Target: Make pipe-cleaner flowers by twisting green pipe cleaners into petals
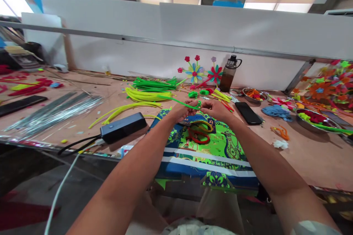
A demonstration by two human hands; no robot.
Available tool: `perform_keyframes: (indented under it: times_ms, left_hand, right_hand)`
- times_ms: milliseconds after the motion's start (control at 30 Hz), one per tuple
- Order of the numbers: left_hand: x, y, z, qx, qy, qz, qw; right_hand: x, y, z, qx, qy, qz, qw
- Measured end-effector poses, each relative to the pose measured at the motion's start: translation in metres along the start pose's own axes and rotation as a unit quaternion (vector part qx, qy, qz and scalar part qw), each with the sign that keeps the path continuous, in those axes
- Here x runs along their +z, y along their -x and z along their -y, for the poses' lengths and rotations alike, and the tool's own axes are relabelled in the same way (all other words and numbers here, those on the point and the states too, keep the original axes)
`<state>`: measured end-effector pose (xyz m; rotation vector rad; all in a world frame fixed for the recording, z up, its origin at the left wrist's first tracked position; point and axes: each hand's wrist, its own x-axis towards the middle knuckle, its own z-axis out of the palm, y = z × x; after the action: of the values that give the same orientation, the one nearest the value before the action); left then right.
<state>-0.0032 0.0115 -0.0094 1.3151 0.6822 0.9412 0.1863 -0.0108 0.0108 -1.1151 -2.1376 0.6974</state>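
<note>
A green pipe cleaner [176, 100] runs between my two hands, its far end reaching to the left and its near end curled into a small loop at the fingertips. My left hand [185, 111] is closed around it near the loop. Pinched at the loop's right side are the fingers of my right hand [215, 110]. Beneath the hands lie scissors with red handles [198, 137] and a yellow loop [205, 125], on a green and blue patterned board [215, 143]. Just beyond the hands sit curled green pieces [192, 94].
Bundles of green pipe cleaners [154, 84] and yellow pipe cleaners [146, 94] lie behind and left. A black power bank [122, 127] with cables stands left. On the right are a phone [248, 113], a blue cloth [277, 112] and metal bowls [317, 126]. A bottle [228, 75] stands behind.
</note>
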Motion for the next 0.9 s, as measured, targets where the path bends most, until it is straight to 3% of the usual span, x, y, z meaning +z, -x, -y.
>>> perform_keyframes:
  times_ms: [200, 333, 433, 567, 733, 900]
  left_hand:
    - [-0.001, 0.000, -0.001, 0.085, -0.167, 0.033, 0.982]
    - [0.001, 0.000, 0.002, 0.087, -0.190, 0.021, 0.978]
    - [0.002, 0.000, 0.004, 0.074, -0.150, -0.002, 0.986]
    - [0.001, -0.001, 0.005, 0.040, -0.024, -0.021, 0.999]
    - [0.003, -0.003, 0.007, 0.000, 0.036, -0.029, 0.999]
    - [0.006, -0.002, 0.006, 0.021, 0.038, -0.035, 0.998]
  right_hand:
    - [-0.003, 0.000, 0.005, 0.020, 0.072, -0.017, 0.997]
    - [-0.001, 0.001, 0.003, 0.078, 0.045, -0.002, 0.996]
    - [0.002, -0.001, -0.002, 0.078, -0.013, -0.012, 0.997]
    - [0.009, -0.004, -0.003, 0.031, -0.082, -0.083, 0.993]
    - [0.013, -0.004, 0.003, 0.007, -0.035, -0.137, 0.990]
    - [0.013, -0.003, 0.004, 0.005, -0.023, -0.134, 0.991]
